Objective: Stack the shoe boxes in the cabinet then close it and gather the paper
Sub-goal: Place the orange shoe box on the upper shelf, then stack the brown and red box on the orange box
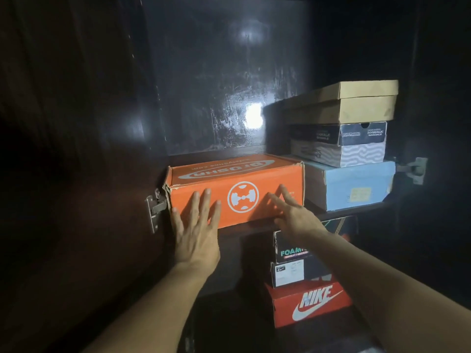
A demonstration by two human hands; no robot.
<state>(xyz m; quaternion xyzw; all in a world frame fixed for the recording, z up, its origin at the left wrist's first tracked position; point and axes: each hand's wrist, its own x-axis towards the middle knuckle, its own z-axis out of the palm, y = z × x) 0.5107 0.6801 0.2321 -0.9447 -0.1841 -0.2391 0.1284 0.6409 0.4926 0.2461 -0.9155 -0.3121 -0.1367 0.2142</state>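
Note:
An orange shoe box [237,174] with a white round logo lies on the upper shelf [244,229] of a dark cabinet, at the left. My left hand [196,230] is flat against its front face, fingers spread. My right hand [293,215] touches the front face near the right corner, fingers spread too. To its right stands a stack: a light blue box [354,186], a white patterned box [356,154], a black box [356,133] and a tan box [356,103] on top. No paper is in view.
On the lower shelf are a black box with "FOAM" lettering [288,248], a dark box with a white label [290,272] and a red Nike box [311,304]. Metal hinges sit at the left [155,207] and right [415,169] cabinet sides. The cabinet's back wall [224,85] is glossy.

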